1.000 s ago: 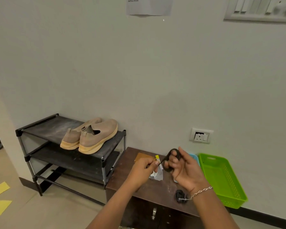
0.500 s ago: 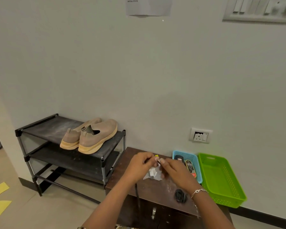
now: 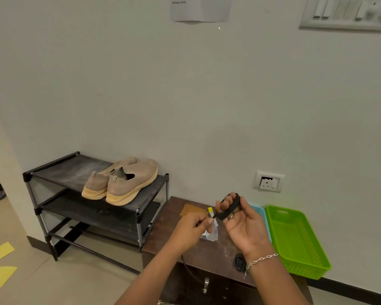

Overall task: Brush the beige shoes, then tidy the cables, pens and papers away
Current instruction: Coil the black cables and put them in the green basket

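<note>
A pair of beige shoes point(image 3: 121, 181) stands on the top shelf of a black shoe rack point(image 3: 59, 170). Over a dark wooden cabinet point(image 3: 198, 254), my right hand point(image 3: 242, 225) holds a black cable point(image 3: 230, 208) wound in loops round its fingers. My left hand point(image 3: 191, 231) pinches the cable's free length, which hangs down past the cabinet's front. A second coiled black cable point(image 3: 239, 261) lies on the cabinet near my right wrist. Crumpled white paper point(image 3: 211, 233), a yellow-tipped pen point(image 3: 210, 211) and a brown card point(image 3: 193, 210) lie behind my hands.
A green plastic basket point(image 3: 299, 241) sits at the cabinet's right end, with a small blue basket point(image 3: 259, 211) beside it, mostly hidden by my right hand. A wall socket point(image 3: 268, 181) is above them. Yellow sheets point(image 3: 0, 252) lie on the floor at left.
My right hand has risen from the cabinet top with the cable looped round its fingers again, covering the blue basket. My left hand still pinches the cable's free length.
</note>
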Demonstrator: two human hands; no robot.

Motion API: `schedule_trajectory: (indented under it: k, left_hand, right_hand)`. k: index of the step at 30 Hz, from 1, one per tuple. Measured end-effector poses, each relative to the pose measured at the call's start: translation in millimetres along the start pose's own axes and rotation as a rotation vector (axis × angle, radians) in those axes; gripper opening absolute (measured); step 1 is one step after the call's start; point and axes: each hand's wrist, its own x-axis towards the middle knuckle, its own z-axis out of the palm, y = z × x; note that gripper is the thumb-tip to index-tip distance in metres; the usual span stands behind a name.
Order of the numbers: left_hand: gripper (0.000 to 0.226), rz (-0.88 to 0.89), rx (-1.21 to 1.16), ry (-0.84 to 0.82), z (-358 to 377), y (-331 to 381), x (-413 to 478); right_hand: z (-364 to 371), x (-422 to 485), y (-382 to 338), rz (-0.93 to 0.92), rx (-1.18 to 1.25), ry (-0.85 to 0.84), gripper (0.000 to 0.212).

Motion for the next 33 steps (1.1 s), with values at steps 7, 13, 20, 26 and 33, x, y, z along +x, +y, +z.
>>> schedule_trajectory:
  k: [7, 13, 20, 26, 33]
  left_hand:
    - [0.030, 0.144, 0.227, -0.102, 5.6, 13.5, -4.8]
    - [0.051, 0.212, 0.181, 0.028, -11.3, 13.6, 8.0]
    - [0.027, 0.122, 0.001, 0.058, -14.6, 8.5, 9.3]
    - [0.032, 0.032, -0.107, 0.072, 9.4, 2.5, -2.7]
    - [0.014, -0.091, -0.123, 0.009, 18.3, 6.2, -13.1]
  right_hand:
    - [0.1, 2.7, 2.2, -0.276, -0.656, 0.116, 0.032]
    - [-13.3, -4.1, 0.8, -0.190, -1.604, -0.029, 0.040]
    - [2.8, -16.0, -3.0, 0.257, -0.862, 0.058, 0.041]
    - [8.7, -10.9, 3.9, 0.143, -0.128, 0.153, 0.038]
    - [2.3, -6.7, 5.4, -0.027, -0.176, 0.186, 0.037]
